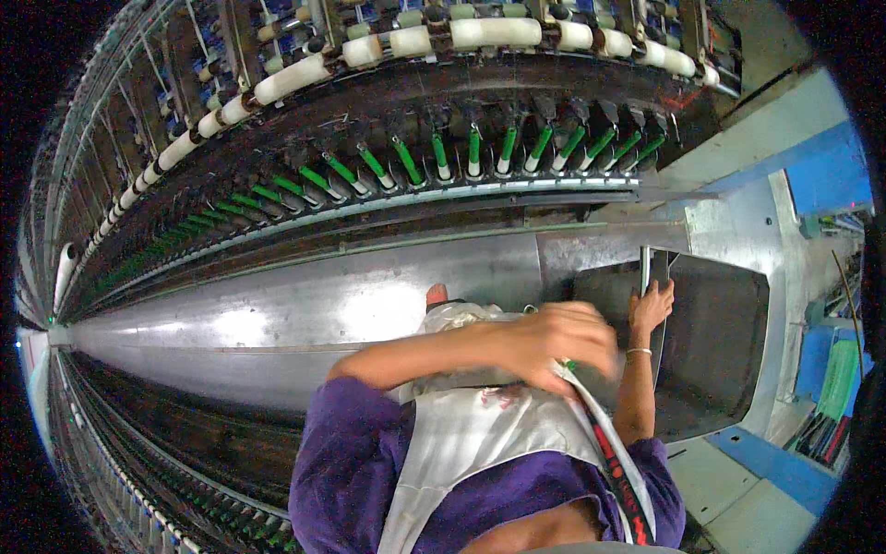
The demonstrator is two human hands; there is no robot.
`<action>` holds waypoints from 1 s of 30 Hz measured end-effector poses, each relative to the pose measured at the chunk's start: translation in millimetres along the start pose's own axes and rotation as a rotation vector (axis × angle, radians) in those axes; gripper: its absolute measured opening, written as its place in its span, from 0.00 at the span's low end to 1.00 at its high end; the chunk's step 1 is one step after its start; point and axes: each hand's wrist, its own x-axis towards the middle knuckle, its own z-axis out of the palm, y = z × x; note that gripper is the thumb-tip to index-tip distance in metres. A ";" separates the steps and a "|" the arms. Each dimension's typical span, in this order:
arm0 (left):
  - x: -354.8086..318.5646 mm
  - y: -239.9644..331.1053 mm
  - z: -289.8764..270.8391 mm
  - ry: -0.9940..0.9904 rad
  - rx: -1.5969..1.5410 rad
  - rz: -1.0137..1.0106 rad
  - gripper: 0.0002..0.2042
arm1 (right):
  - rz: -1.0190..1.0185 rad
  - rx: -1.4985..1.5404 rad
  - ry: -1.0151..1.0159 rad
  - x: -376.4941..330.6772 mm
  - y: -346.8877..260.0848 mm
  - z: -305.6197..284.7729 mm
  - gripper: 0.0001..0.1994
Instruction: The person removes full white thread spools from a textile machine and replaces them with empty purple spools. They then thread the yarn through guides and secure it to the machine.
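My right hand is raised to the dark metal compartment at the right, with its fingers bent round the edge of a narrow upright metal panel. A thin band circles that wrist. My left arm reaches across my body, and my left hand hangs over the chest of my white apron, its fingers curled down but smeared by motion. A small green bit shows just under it, next to a black and red neck strap. Whether the left hand holds anything cannot be told.
A long spinning frame runs along the far side, with a row of green and white bobbins below white rollers. A second machine row lies at the lower left. The smooth aisle floor stretches left; blue-and-pale panels stand at the right.
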 end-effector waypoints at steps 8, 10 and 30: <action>-207.4 37.9 -56.1 0.399 -0.066 -1.112 0.26 | -0.431 0.497 0.225 -10.6 -84.9 -28.6 0.12; -211.3 27.4 -59.2 0.623 0.014 -1.199 0.25 | -0.480 0.886 -0.172 -11.3 -153.5 -36.3 0.08; -232.8 5.4 -103.6 0.108 0.449 -1.257 0.25 | -1.443 0.230 -0.388 -70.3 -187.1 119.0 0.07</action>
